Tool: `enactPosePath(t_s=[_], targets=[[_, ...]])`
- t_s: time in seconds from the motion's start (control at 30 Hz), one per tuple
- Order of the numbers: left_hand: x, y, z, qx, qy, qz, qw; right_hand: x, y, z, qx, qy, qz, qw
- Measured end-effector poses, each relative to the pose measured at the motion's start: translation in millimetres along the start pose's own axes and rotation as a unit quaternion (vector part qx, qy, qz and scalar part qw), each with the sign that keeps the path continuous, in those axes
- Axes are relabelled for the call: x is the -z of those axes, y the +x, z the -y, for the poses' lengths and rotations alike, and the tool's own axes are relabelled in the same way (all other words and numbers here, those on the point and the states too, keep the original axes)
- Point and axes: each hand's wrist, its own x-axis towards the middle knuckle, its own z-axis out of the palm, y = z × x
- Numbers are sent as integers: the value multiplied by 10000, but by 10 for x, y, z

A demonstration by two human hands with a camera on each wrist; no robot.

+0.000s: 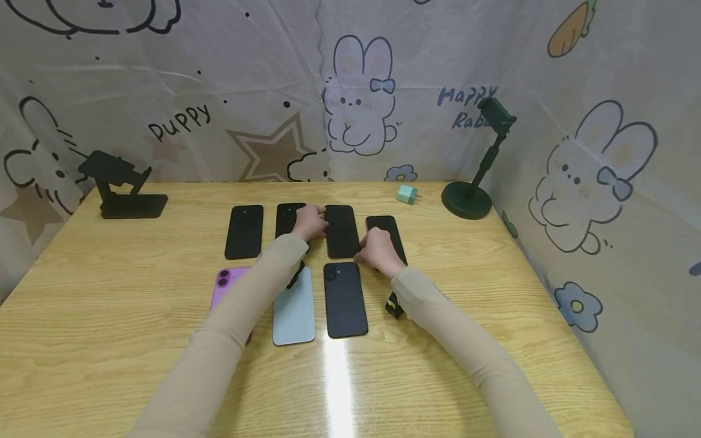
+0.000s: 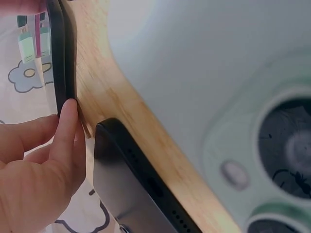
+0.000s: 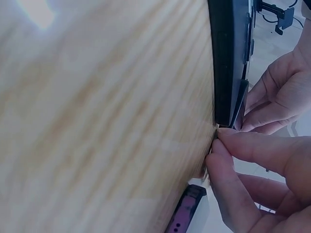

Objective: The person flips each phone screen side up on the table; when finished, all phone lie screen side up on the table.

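Observation:
Several phones lie in two rows on the wooden table. My left hand [image 1: 311,222] pinches the upper left edge of a black phone [image 1: 342,232], third in the back row. At that phone's lower right corner, the thumb and fingertips of my right hand [image 1: 379,250] grip its edge. Seen from the left wrist, the black phone [image 2: 63,53] stands edge-on between both hands. The right wrist view shows my right hand [image 3: 262,179] close by, with the left hand [image 3: 286,92] beyond. Partly under my right arm lies another black phone [image 1: 387,230].
Left of these are two black phones, one at the far left [image 1: 244,232]. In front lie a purple phone [image 1: 230,281], a light blue phone [image 1: 294,313] and a dark phone [image 1: 345,301]. Behind stand a folding stand [image 1: 134,205], a mint charger plug [image 1: 407,194] and a green stand [image 1: 467,201].

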Motion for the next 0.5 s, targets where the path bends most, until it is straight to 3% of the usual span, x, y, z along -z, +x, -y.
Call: enactPosePath(t_s=[0.3,0.5], targets=[[11,-21,-9,31,85,-40,10000,-8,-5,2,31,-26,2,10000],[-19,143,63,340,14,52,9994,-14,0,5,80,-35,-4,10000]])
